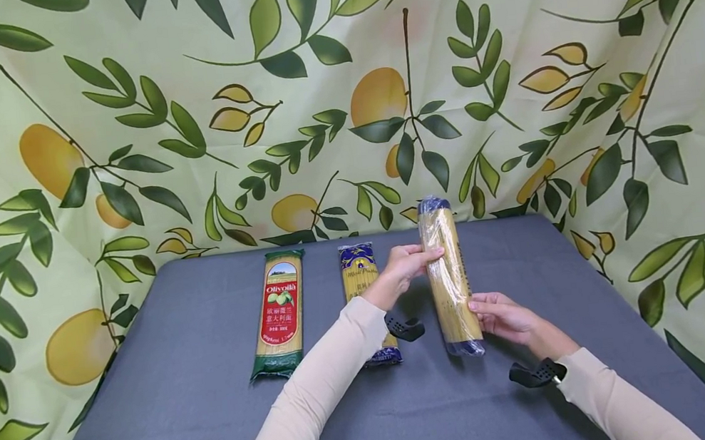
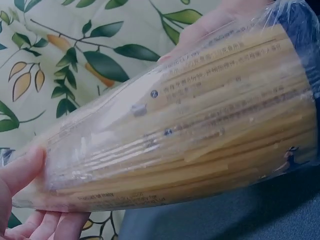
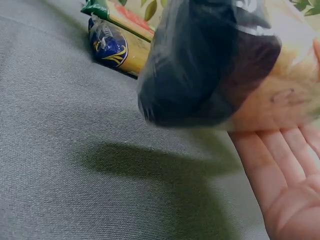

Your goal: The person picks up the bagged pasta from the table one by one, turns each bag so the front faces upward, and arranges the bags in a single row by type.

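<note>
A clear-wrapped spaghetti pack (image 1: 450, 278) with dark blue ends is held up at a slant above the table. My left hand (image 1: 406, 269) grips its upper part, thumb across the front; in the left wrist view the left fingers (image 2: 50, 225) curl beneath the wrapper. Lower down, my right hand (image 1: 506, 316) holds the pack's right edge. The right wrist view has the right fingers (image 3: 272, 160) running under the pack, near its dark blue end (image 3: 195, 65). Small printed text shows through the film in the left wrist view.
A red-labelled spaghetti pack (image 1: 280, 313) with green ends lies at the left on the grey-blue table (image 1: 172, 411). Beside it, a blue-ended spaghetti pack (image 1: 357, 266) lies partly hidden behind my left forearm. A leaf-and-fruit patterned cloth (image 1: 319, 144) hangs behind the table.
</note>
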Available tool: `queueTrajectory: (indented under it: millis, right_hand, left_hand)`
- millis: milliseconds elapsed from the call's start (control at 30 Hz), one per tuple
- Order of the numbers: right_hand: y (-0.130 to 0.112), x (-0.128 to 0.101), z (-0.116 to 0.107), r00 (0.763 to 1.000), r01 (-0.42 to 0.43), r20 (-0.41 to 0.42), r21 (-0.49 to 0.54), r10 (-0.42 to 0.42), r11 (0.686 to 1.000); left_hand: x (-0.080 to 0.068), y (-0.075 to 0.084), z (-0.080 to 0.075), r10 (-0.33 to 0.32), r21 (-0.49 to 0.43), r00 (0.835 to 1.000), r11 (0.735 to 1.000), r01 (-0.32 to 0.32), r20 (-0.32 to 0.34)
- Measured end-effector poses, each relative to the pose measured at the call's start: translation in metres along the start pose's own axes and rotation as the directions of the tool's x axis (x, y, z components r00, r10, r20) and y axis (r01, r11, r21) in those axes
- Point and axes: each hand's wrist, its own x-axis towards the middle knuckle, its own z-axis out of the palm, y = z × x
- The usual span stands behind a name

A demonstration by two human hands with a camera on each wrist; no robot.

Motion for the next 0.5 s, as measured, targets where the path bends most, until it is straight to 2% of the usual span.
queueTrajectory:
  millis: [200, 300, 500]
  right_hand:
    - [-0.002, 0.003, 0.003, 0.986, -0.010, -0.169, -0.069, -0.001, 0.998]
    - [-0.003, 0.003, 0.006, 0.967, -0.044, -0.256, -0.086, 0.021, 0.995]
    - [-0.004, 0.005, 0.012, 0.913, -0.118, -0.405, -0.141, 0.051, 0.983]
  left_hand:
    - [0.001, 0.001, 0.001, 0.016, 0.070, 1.000, 0.997, -0.017, 0.015]
    - [0.001, 0.002, 0.001, 0.012, 0.083, 0.999, 0.996, -0.015, 0.034]
    - [-0.003, 0.003, 0.002, 0.015, 0.097, 1.000, 0.995, -0.015, -0.001]
